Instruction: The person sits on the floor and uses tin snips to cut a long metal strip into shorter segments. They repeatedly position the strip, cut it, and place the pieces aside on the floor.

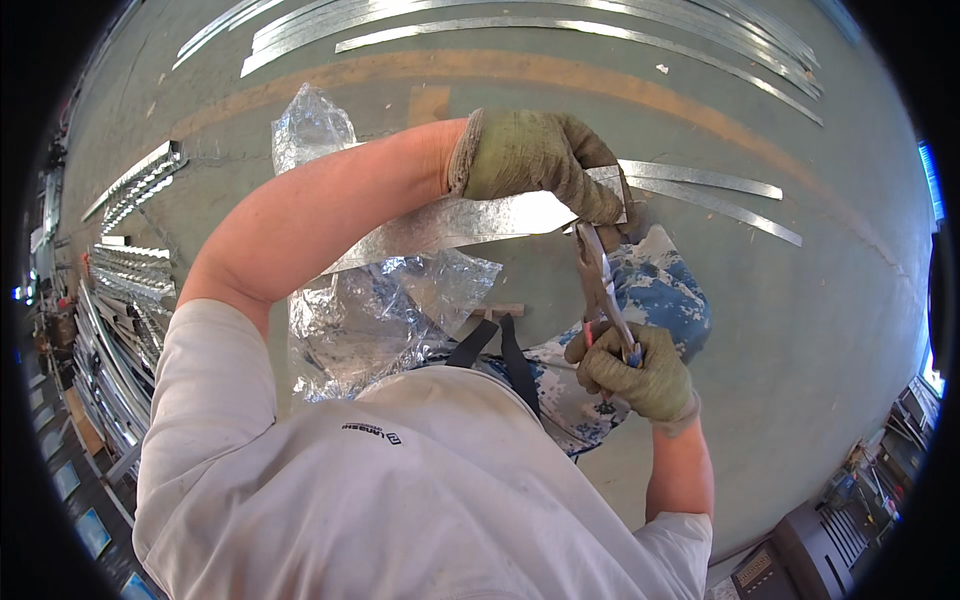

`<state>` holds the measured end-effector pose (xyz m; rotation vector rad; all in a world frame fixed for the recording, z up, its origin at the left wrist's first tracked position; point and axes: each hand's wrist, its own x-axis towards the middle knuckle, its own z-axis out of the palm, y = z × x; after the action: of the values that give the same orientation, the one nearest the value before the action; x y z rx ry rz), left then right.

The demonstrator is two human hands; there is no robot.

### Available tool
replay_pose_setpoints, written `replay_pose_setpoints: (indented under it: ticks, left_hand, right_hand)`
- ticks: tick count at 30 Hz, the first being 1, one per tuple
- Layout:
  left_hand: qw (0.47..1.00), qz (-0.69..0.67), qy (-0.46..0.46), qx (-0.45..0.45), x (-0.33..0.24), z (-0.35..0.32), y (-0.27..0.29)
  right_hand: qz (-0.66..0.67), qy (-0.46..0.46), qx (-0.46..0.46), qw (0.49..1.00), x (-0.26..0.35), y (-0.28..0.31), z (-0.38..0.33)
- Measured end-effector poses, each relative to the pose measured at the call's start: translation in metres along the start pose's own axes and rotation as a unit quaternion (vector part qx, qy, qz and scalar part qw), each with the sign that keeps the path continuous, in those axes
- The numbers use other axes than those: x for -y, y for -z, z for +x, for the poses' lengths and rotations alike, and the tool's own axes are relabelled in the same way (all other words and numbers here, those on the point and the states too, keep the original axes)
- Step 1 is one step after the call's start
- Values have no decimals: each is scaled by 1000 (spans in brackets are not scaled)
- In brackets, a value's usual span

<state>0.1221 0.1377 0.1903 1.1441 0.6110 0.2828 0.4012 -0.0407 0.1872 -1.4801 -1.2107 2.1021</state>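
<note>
Left hand (535, 160), gloved, clamped on the galvanized sheet strip (440, 228). Right hand (640, 372), gloved, closed round tin snips (600, 280), blades meeting the strip's end just below the left hand. Crinkled plastic wrap (370, 320) beneath the strip; more metal strips (700, 185) on the floor beyond it.

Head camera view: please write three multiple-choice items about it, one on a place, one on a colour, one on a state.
1. Where do the long strips of galvanized sheet metal lie?
A. on the green floor
B. on a table
C. in a box

2. What colour are the knitted work gloves?
A. bright blue
B. olive green
C. white

3. What is the state of the right hand?
A. open and empty
C. flat on the floor
B. closed on the handles of the metal snips

Answers:
1 A, the strips rest on the green floor at the top of the view.
2 B, both gloves look olive green.
3 B, the right hand's grip wraps the snips' handles, while the left hand holds the flat shiny sheet-metal piece.
</note>
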Motion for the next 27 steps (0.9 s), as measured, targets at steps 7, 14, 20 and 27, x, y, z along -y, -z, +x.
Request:
replay_pose_setpoints:
  ticks: [7, 14, 20, 27]
  left_hand:
    - [1000, -1, 17, 2, 2, 4, -1]
    - [999, 34, 25, 5, 10, 9, -1]
    - [999, 33, -9, 6, -5, -8, -8]
    - [990, 102, -15, -99, 15, -35, 8]
  right_hand:
    - [224, -16, 132, 965, -27, -1, 12]
    - [373, 26, 212, 903, -62, -18, 26]
    - [269, 43, 154, 950, -39, -5, 11]
    - [231, 50, 149, 960, -26, -15, -1]
